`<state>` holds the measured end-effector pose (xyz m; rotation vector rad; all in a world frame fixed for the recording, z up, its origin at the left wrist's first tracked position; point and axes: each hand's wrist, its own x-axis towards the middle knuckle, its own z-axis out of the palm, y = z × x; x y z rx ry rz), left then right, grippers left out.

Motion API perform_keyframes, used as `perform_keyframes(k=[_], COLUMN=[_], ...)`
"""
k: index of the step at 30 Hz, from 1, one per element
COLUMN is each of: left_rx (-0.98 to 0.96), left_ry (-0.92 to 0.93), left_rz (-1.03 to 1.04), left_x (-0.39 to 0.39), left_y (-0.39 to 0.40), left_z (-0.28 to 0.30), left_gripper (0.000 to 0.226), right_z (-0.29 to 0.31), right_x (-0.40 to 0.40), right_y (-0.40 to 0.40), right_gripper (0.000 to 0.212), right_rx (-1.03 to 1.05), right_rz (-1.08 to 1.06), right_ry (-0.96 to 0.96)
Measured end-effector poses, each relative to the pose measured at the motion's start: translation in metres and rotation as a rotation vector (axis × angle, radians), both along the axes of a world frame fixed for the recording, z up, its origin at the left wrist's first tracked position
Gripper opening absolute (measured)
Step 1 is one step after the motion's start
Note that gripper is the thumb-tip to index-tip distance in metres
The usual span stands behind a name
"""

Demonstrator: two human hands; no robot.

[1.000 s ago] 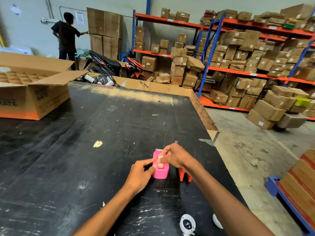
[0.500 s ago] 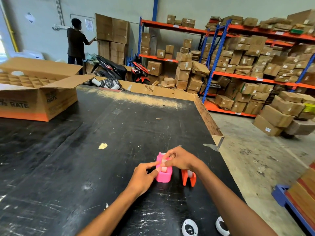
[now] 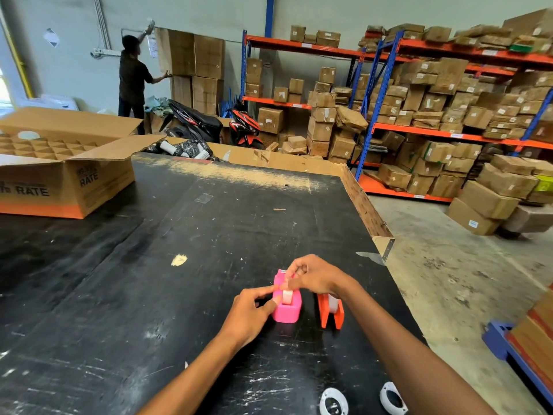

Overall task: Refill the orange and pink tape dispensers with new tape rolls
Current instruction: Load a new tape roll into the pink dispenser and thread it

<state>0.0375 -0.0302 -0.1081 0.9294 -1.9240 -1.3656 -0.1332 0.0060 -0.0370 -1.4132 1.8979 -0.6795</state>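
Note:
The pink tape dispenser [image 3: 286, 310] stands on the black table [image 3: 149, 295], with a pale tape roll [image 3: 288, 295] showing in its slot. My left hand [image 3: 250, 316] holds the dispenser's left side with thumb and forefinger. My right hand [image 3: 315, 275] is above its top, fingers pinched on the tape end. The orange tape dispenser [image 3: 330, 313] stands just to the right, partly behind my right wrist, with a whitish roll inside. Two white empty tape cores [image 3: 333, 402] [image 3: 393, 398] lie near the table's front edge.
An open cardboard box [image 3: 68, 172] with dividers sits at the table's far left. The table's right edge [image 3: 371, 217] drops to a concrete floor. Shelves of cartons [image 3: 434, 115] fill the right; a person [image 3: 133, 76] stands at stacked boxes far back. A blue pallet edge [image 3: 505, 342] lies at right.
The camera view has shifted, so everything sits lower and further right. My right hand's fingers have lifted slightly over the dispenser's top, still pinching the tape; my left hand stays on its side.

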Motion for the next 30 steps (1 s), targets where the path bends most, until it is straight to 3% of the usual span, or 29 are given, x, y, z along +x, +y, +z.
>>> perform_keyframes(k=[7, 11, 16, 23, 30], left_rx=[-0.060, -0.133, -0.247, -0.295, -0.330], left_ry=[0.000, -0.015, -0.102, -0.138, -0.147], left_rz=[-0.037, -0.088, -0.097, -0.117, -0.125], left_x=[0.000, -0.001, -0.001, -0.001, 0.000], left_y=[-0.001, 0.000, -0.004, -0.007, -0.008], left_z=[0.001, 0.003, -0.003, -0.006, -0.006], left_gripper=[0.035, 0.046, 0.036, 0.038, 0.038], right_z=[0.000, 0.003, 0.001, -0.004, -0.010], right_x=[-0.012, -0.019, -0.027, -0.028, -0.034], right_y=[-0.010, -0.018, -0.033, -0.042, -0.054], right_gripper=[0.020, 0.007, 0.017, 0.009, 0.010], right_rx=[-0.020, -0.017, -0.022, -0.104, 0.049], right_rz=[-0.059, -0.047, -0.049, 0.025, 0.025], right_ry=[-0.009, 0.034, 0.118, 0.163, 0.055])
